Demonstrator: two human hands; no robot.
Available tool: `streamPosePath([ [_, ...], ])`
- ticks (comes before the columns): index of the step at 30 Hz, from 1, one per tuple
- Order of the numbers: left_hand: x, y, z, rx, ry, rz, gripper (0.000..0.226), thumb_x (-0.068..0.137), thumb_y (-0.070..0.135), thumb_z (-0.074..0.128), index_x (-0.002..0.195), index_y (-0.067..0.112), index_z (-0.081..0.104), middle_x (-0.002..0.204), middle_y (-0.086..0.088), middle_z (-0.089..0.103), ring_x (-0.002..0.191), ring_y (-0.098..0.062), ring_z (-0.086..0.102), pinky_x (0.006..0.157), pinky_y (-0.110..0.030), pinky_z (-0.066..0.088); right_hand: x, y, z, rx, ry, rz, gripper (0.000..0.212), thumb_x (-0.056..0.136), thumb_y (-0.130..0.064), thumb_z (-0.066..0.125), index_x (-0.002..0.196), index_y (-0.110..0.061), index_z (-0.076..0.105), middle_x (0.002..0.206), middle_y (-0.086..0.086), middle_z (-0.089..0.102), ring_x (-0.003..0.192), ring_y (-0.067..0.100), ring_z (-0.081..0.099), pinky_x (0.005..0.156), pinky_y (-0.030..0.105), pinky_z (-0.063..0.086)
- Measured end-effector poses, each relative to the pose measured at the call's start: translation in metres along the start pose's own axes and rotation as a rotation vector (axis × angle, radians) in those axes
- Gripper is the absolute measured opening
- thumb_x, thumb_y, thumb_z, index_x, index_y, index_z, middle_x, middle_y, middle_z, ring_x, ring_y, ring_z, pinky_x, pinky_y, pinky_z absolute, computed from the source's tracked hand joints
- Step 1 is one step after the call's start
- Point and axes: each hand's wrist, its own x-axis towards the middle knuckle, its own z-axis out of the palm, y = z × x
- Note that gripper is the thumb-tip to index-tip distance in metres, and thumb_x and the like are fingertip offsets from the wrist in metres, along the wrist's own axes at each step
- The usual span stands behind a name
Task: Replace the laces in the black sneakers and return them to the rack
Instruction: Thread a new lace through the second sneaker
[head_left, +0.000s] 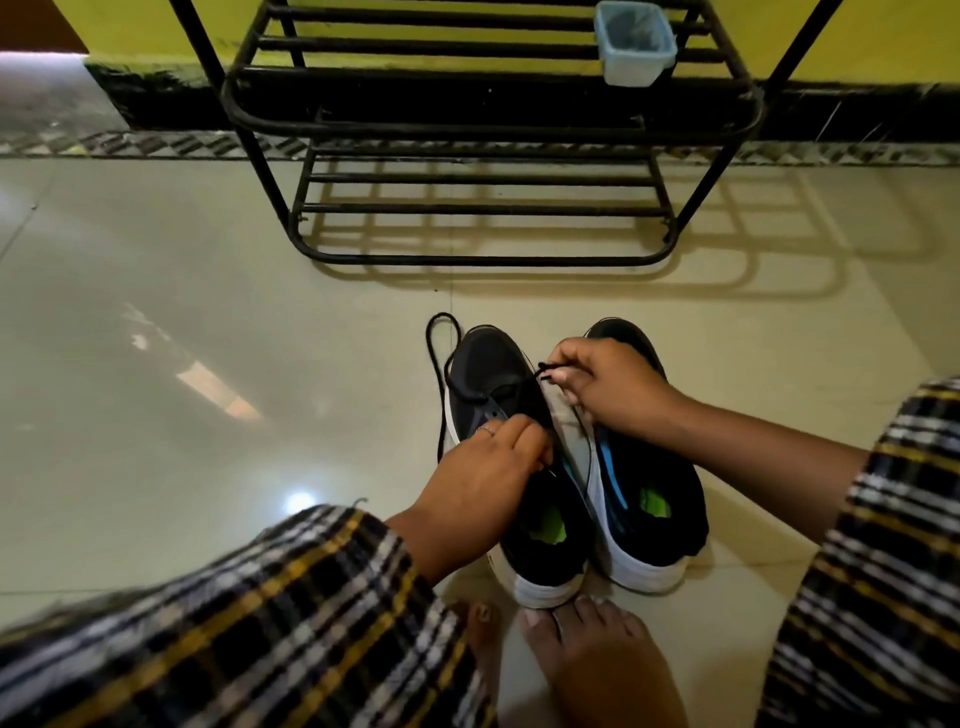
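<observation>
- At six o'clock on the tiled floor (208, 312), a bare foot (597, 654) touches the heel of the left sneaker (540, 530).
- The left hand (483, 473) pinches at that sneaker's eyelets; the right hand (608, 384) pinches the tip of a black lace (441, 374) above it, so lacing is under way and only the lowest eyelets look threaded.
- The lace's other end loops loose on the floor toward eleven o'clock of the toe.
- The right sneaker (649, 499), touching its mate, shows no lace, though the hand hides much of it.
- At twelve o'clock the black metal shoe rack (483, 260) waits, a small plastic bin (636, 44) hung on it; both sneakers have yet to go back.
</observation>
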Motion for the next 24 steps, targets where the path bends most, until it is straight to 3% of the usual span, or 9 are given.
streamPosePath([
  [2,-0.001,-0.001,-0.001,-0.02,-0.008,0.005,0.012,0.093,0.013,0.047,0.102,0.015,0.054,0.102,-0.002,0.054,0.086,-0.021,0.05,0.063,-0.024,0.03,-0.001,-0.008,-0.011,0.105,0.052,0.006,0.027,0.095,-0.01,0.049,0.071,-0.022,0.053,0.056,-0.004,0.049,0.039,0.001,0.041,0.048,0.02,0.036],
  [6,-0.003,-0.002,-0.001,0.045,0.006,0.055,0.016,0.084,0.02,0.038,0.093,0.019,0.051,0.091,0.0,0.056,0.07,-0.018,0.053,0.051,-0.024,0.043,-0.006,-0.024,-0.029,0.369,0.129,-0.057,0.027,0.098,-0.006,0.044,0.077,-0.02,0.052,0.058,0.001,0.044,0.038,0.0,0.037,0.04,0.013,0.034],
  [12,-0.002,-0.002,-0.002,0.142,0.011,0.113,0.022,0.086,0.022,0.033,0.098,0.015,0.05,0.098,-0.006,0.058,0.068,-0.021,0.055,0.05,-0.03,0.048,-0.017,-0.031,-0.026,0.309,0.081,-0.208,0.027,0.098,-0.006,0.043,0.078,-0.022,0.051,0.059,0.0,0.046,0.044,0.003,0.039,0.044,0.014,0.036],
  [18,-0.004,-0.005,-0.01,0.223,-0.014,0.154,0.031,0.086,0.022,0.028,0.104,0.011,0.051,0.105,-0.009,0.06,0.067,-0.022,0.06,0.046,-0.032,0.051,-0.018,-0.015,-0.035,0.375,0.192,-0.085,0.021,0.097,-0.009,0.046,0.081,-0.019,0.054,0.06,0.0,0.048,0.04,0.002,0.04,0.041,0.013,0.036],
  [21,-0.005,-0.007,-0.011,0.311,-0.026,0.209,0.037,0.086,0.019,0.026,0.105,0.008,0.056,0.107,-0.011,0.061,0.058,-0.022,0.059,0.043,-0.031,0.05,-0.021,-0.007,-0.035,0.231,0.226,-0.151,0.013,0.096,-0.012,0.049,0.087,-0.016,0.058,0.062,-0.006,0.05,0.047,-0.002,0.043,0.049,0.012,0.036],
  [24,-0.006,-0.008,-0.013,0.327,-0.023,0.221,0.037,0.087,0.018,0.026,0.102,0.008,0.058,0.105,-0.01,0.062,0.053,-0.022,0.056,0.039,-0.031,0.048,-0.026,-0.006,-0.034,0.158,0.227,-0.201,0.011,0.094,-0.014,0.05,0.088,-0.015,0.059,0.066,0.001,0.053,0.059,0.007,0.045,0.059,0.025,0.037],
])
